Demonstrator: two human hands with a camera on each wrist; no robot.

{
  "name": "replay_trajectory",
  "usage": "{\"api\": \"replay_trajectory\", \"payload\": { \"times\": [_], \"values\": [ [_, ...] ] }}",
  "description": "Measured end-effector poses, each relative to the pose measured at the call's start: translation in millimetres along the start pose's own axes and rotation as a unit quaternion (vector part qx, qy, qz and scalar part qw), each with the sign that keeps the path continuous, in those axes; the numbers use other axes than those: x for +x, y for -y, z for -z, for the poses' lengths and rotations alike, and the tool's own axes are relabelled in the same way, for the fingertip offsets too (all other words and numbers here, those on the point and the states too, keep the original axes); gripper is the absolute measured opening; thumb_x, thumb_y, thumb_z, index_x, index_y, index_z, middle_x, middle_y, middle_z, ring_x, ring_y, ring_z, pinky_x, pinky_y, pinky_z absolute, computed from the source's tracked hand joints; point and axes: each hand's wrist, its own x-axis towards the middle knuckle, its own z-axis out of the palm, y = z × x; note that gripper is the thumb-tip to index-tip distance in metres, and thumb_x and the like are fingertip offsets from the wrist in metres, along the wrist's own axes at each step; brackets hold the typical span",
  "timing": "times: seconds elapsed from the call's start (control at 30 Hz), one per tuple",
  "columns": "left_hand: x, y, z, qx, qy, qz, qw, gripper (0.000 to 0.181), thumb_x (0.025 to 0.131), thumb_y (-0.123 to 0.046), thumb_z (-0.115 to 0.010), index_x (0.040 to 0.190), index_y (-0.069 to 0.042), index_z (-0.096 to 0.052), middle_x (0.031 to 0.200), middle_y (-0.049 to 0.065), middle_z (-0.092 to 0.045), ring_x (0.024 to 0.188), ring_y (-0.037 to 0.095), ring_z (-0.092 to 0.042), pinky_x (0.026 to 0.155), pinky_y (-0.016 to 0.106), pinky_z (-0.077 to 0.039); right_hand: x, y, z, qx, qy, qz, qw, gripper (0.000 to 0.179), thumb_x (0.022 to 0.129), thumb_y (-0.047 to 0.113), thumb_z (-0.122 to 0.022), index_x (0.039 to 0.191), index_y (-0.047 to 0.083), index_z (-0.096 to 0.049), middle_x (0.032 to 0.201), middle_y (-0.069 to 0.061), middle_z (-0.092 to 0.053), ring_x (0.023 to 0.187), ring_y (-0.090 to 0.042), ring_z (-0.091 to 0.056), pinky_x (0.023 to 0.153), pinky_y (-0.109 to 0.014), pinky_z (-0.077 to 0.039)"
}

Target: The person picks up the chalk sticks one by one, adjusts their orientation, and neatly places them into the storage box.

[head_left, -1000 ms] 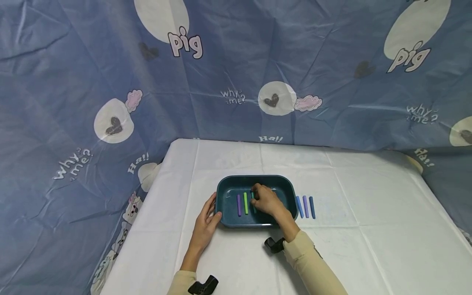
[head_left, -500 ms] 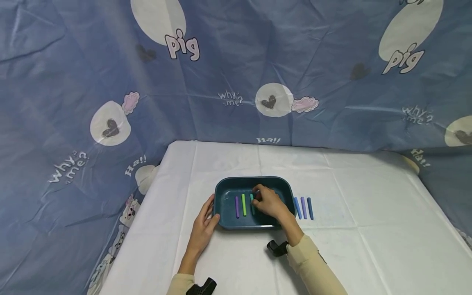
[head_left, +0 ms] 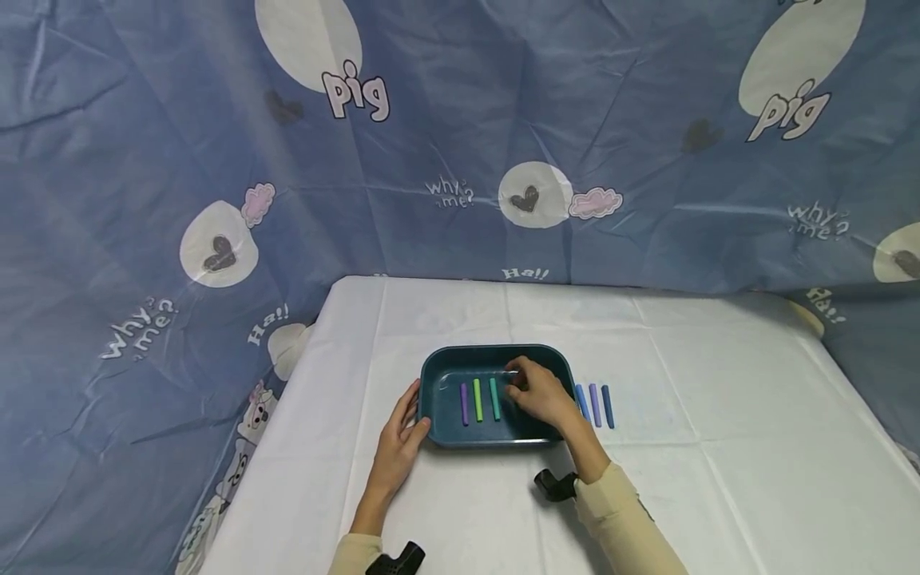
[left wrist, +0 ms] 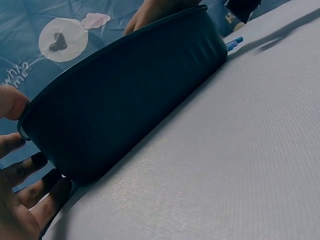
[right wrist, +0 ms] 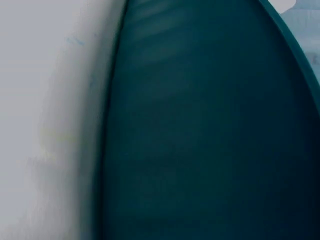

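Note:
A dark teal tray [head_left: 449, 435] lies in front of me in the head view. My left hand [head_left: 394, 447] holds its left end, the thumb on the rim and the fingers against the outer wall, also seen in the left wrist view. Inside the tray a purple chalk stick [head_left: 464, 404], a lime green chalk stick [head_left: 477, 400] and a teal chalk stick [head_left: 494, 399] lie side by side, apart. Over the tray's right half hovers my right hand [head_left: 541, 394], fingers loosely bent and holding nothing. The tray's outer wall [right wrist: 200, 125] fills the right wrist view, hiding that hand.
Right of the tray, on the white cloth [head_left: 719, 375], lie a blue chalk stick [head_left: 583, 402], a lilac chalk stick [head_left: 595, 405] and a dark blue chalk stick [head_left: 608, 406]. A printed blue curtain [head_left: 431, 239] hangs behind the table.
My right hand has let go of the teal chalk stick and moved right, leaving it on the tray bottom. The left hand stays at the tray's left end.

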Motion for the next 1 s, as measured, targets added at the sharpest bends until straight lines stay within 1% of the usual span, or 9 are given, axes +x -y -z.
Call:
{"api": "replay_trajectory", "payload": {
  "times": [0.2,0.43,0.63,0.87,1.0],
  "values": [
    [-0.2,0.9,1.4,-0.001,0.001,-0.002,1.0000,0.060,0.094,-0.002,-0.053,0.148,-0.002,-0.027,0.150,0.020,-0.034,0.135,0.034,-0.040,0.092,0.009,-0.043,-4.3,-2,10,0.003,-0.017,0.015,0.9997,0.034,0.087,0.016,-0.067,0.119,0.009,-0.058,0.096,-0.006,-0.066,0.082,-0.018,-0.062,0.071,-0.037,-0.050],
    [0.7,-0.6,1.5,-0.008,0.000,-0.012,0.9999,0.059,0.094,0.000,-0.053,0.147,0.000,-0.028,0.149,0.023,-0.034,0.134,0.038,-0.039,0.092,0.009,-0.043,-8.2,-1,19,0.015,-0.006,0.022,0.9996,0.038,0.089,0.017,-0.065,0.124,0.007,-0.055,0.098,-0.007,-0.064,0.080,-0.015,-0.061,0.068,-0.031,-0.049],
    [0.0,-0.5,0.9,-0.011,0.002,-0.010,0.9999,0.059,0.094,-0.001,-0.053,0.147,-0.001,-0.028,0.149,0.023,-0.033,0.134,0.039,-0.039,0.092,0.009,-0.043,-11.5,-5,25,0.021,-0.017,0.034,0.9991,0.037,0.089,0.017,-0.064,0.123,0.007,-0.055,0.097,-0.006,-0.064,0.082,-0.016,-0.064,0.068,-0.032,-0.049],
    [1.0,-2.9,2.0,-0.018,-0.001,-0.013,0.9997,0.059,0.093,0.000,-0.053,0.147,0.000,-0.028,0.149,0.024,-0.033,0.134,0.040,-0.038,0.092,0.008,-0.042,-12.6,-12,31,0.047,-0.030,0.067,0.9962,0.036,0.091,0.014,-0.062,0.124,0.002,-0.055,0.098,-0.009,-0.062,0.084,-0.020,-0.064,0.071,-0.034,-0.050],
    [-0.8,-3.3,0.2,-0.018,0.001,-0.006,0.9998,0.059,0.094,-0.001,-0.053,0.147,-0.001,-0.028,0.150,0.023,-0.033,0.134,0.040,-0.038,0.092,0.008,-0.042,-15.6,-17,32,0.069,-0.030,0.056,0.9955,0.034,0.091,0.013,-0.061,0.123,0.005,-0.055,0.098,-0.009,-0.061,0.083,-0.023,-0.065,0.067,-0.030,-0.052]
  ]
}}
